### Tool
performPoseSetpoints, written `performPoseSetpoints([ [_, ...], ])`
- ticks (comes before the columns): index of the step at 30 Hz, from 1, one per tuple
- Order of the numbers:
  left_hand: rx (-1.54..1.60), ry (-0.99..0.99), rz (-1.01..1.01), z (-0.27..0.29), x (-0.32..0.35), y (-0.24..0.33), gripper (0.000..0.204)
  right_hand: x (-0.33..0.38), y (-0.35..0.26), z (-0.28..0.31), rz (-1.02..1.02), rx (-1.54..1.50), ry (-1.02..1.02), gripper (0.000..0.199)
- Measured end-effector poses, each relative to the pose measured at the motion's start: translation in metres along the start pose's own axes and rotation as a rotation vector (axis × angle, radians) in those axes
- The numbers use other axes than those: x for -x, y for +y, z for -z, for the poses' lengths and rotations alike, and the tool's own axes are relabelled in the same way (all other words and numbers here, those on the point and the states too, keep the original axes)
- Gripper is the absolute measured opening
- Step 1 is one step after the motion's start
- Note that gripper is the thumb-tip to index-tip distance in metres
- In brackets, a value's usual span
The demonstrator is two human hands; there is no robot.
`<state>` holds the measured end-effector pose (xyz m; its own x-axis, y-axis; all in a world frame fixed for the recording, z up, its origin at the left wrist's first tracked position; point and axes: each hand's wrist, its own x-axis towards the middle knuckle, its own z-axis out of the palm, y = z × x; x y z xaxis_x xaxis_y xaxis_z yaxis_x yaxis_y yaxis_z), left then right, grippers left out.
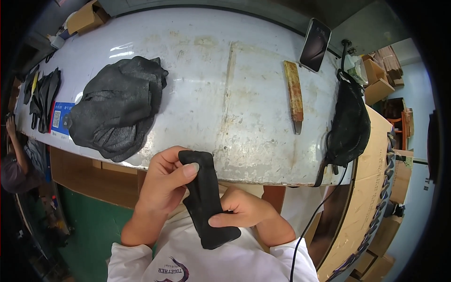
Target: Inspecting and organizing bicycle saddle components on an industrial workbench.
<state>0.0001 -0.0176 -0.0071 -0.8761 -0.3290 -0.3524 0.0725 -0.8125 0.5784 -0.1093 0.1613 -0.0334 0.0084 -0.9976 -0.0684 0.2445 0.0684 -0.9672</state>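
Observation:
In front of my chest I hold a long, folded piece of black, leather-like material [206, 188]. My left hand [171, 177] pinches its upper end, thumb on top. Lower down, my right hand [244, 209] grips its right side between thumb and fingers. The piece widens at the bottom, near my white shirt. Its exact kind cannot be made out. On the white table [192, 117] a crumpled heap of dark grey leather-like material [117, 103] lies beyond my left hand. A blade with a worn, wrapped handle [293, 89] lies farther off to the right.
At the table's right edge are a black bag-like item [350, 122] and a propped phone [315, 44]. A black cable [319, 207] hangs down beside my right arm. Black strips [47, 96] and a blue card [62, 117] lie left, near another person [21, 169]. Cardboard [364, 188] stands right.

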Motion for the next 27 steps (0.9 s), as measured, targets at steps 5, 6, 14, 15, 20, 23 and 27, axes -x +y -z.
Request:
performPoseSetpoints([
  [5,-0.033,0.06,-0.032,0.006,0.0,0.004,0.018,0.003,-0.003,0.006,0.013,-0.052,-0.014,0.018],
  [6,-0.034,0.058,-0.026,0.008,0.0,0.004,0.018,0.004,-0.001,0.008,-0.027,-0.093,-0.073,0.022],
  [14,-0.05,0.039,-0.087,0.01,-0.002,0.002,0.019,0.012,0.001,0.013,-0.114,-0.26,-0.253,0.029],
  [15,-0.05,0.036,-0.083,0.009,-0.002,0.002,0.019,0.013,0.004,0.013,-0.065,-0.225,-0.24,0.028],
  [20,-0.047,-0.01,-0.1,0.016,-0.004,0.006,0.02,0.016,0.008,0.007,-0.031,-0.258,-0.137,0.03],
  [23,-0.007,0.029,-0.122,0.009,-0.003,0.004,0.02,0.018,0.016,0.005,0.001,-0.282,-0.068,0.041],
  [27,0.036,-0.098,-0.09,0.0,-0.002,-0.001,0.027,0.006,0.013,-0.004,0.181,-0.644,0.062,0.056],
])
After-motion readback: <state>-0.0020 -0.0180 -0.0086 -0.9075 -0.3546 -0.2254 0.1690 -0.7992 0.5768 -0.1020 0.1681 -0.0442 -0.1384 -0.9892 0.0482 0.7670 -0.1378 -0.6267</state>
